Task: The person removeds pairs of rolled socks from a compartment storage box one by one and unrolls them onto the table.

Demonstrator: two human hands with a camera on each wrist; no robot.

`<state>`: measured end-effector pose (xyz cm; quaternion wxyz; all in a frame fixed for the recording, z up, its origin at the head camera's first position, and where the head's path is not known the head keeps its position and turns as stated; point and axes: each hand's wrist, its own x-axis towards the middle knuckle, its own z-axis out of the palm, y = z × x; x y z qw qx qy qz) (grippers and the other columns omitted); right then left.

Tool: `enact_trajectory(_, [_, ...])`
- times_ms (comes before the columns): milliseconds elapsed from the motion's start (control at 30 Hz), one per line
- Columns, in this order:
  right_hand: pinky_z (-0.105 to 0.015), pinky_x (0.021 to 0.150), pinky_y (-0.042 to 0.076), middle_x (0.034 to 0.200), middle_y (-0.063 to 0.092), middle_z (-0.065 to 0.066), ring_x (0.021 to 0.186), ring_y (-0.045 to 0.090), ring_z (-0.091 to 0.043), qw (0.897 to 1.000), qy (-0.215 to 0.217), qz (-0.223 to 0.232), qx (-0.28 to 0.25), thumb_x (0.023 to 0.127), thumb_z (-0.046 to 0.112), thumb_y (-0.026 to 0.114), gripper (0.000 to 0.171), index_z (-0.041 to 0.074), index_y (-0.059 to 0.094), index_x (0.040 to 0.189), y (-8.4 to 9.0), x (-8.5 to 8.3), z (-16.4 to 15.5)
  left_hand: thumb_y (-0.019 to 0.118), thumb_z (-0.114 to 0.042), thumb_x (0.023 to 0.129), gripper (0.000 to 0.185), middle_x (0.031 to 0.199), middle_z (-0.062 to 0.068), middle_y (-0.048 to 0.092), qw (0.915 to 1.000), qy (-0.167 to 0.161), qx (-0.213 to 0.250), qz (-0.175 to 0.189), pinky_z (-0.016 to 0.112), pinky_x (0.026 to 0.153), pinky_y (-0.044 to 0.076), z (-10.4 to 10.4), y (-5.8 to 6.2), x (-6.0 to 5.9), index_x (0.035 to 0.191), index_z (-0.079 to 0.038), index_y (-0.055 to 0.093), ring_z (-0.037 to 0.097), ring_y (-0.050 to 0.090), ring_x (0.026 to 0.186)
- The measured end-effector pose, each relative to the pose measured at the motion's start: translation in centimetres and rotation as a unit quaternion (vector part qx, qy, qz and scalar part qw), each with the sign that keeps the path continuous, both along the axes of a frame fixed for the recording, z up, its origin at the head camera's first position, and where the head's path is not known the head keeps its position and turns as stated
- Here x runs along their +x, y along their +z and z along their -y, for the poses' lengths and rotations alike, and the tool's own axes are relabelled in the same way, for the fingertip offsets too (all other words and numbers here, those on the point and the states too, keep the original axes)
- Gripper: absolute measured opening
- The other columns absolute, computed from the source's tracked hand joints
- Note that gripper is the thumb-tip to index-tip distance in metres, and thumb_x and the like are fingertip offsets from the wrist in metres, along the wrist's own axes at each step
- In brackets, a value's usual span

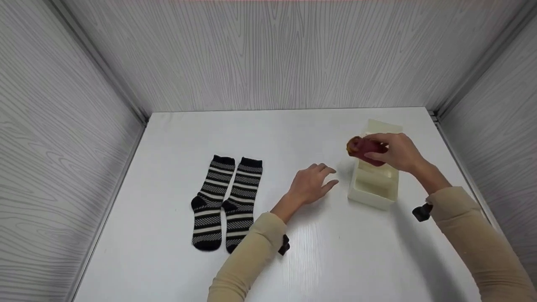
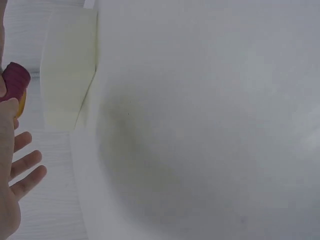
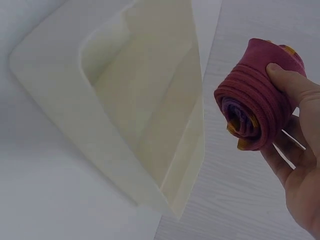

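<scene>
My right hand (image 1: pixel 400 152) holds a rolled-up pair of socks (image 1: pixel 366 151), maroon with mustard-yellow edges, between thumb and fingers. It hovers over the back of a cream box (image 1: pixel 369 199) at the right of the table. In the right wrist view the spiral end of the sock roll (image 3: pixel 260 95) shows purple inside, and the roll is apart from the box wall (image 3: pixel 55 100). Over the table, just left of the box, my left hand (image 1: pixel 309 184) has its fingers spread and holds nothing. The left wrist view catches only part of that hand (image 2: pixel 9 170).
Two black-and-white striped socks (image 1: pixel 213 201) lie flat side by side, left of my left forearm. A raised divider (image 1: pixel 377 178) crosses the box, and a pale flap (image 1: pixel 384 127) stands behind it. Grey wood-grain panels (image 1: pixel 268 54) enclose the white table (image 1: pixel 168 167) at back and sides.
</scene>
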<state>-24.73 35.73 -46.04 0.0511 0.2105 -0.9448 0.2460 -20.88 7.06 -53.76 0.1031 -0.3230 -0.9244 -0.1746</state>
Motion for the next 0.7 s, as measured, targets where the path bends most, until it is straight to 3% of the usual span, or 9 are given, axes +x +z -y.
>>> enact_trajectory(100, [-0.043, 0.077, 0.06, 0.119, 0.079, -0.018, 0.097, 0.075, -0.033, 1.0, 0.017, -0.018, 0.007, 0.09, 0.011, 0.084, 0.042, 0.01, 0.074, 0.13, -0.5, 0.6, 1.5, 0.063, -0.049, 0.104, 0.038, 0.124, -0.005, 0.076, 0.999, 0.018, 0.027, 0.03, 0.029, 0.084, 0.062, 1.2, 0.3, -0.2, 0.129, -0.022, 0.072, 0.014, 0.073, 0.112])
enact_trajectory(200, [-0.048, 0.077, 0.061, 0.115, 0.079, -0.019, 0.096, 0.074, -0.034, 0.999, 0.033, -0.035, 0.009, 0.087, 0.009, 0.085, 0.043, 0.009, 0.074, 0.129, -1.1, 1.2, 2.9, 0.065, -0.05, 0.102, 0.043, 0.127, -0.004, 0.075, 0.9976, 0.03, 0.044, 0.045, 0.03, 0.087, 0.062, 2.2, 0.5, -0.2, 0.133, -0.02, 0.07, 0.015, 0.073, 0.114])
enact_trajectory(467, [-0.048, 0.076, 0.063, 0.107, 0.079, -0.017, 0.093, 0.074, -0.032, 0.993, 0.087, -0.081, -0.006, 0.082, 0.015, 0.091, 0.046, 0.014, 0.077, 0.126, -3.0, 2.6, 6.5, 0.071, -0.054, 0.098, 0.059, 0.133, -0.001, 0.072, 0.9968, 0.036, 0.055, 0.047, 0.033, 0.09, 0.062, 4.5, 0.5, 0.0, 0.142, -0.016, 0.062, 0.017, 0.071, 0.116])
enact_trajectory(700, [-0.043, 0.072, 0.065, 0.1, 0.079, -0.014, 0.088, 0.076, -0.027, 0.978, 0.143, -0.15, -0.032, 0.079, 0.02, 0.094, 0.05, 0.016, 0.077, 0.125, -5.6, 3.5, 9.0, 0.074, -0.056, 0.094, 0.068, 0.134, 0.002, 0.072, 0.994, 0.038, 0.075, 0.07, 0.036, 0.094, 0.061, 5.3, 0.1, 0.6, 0.145, -0.015, 0.058, 0.019, 0.071, 0.118])
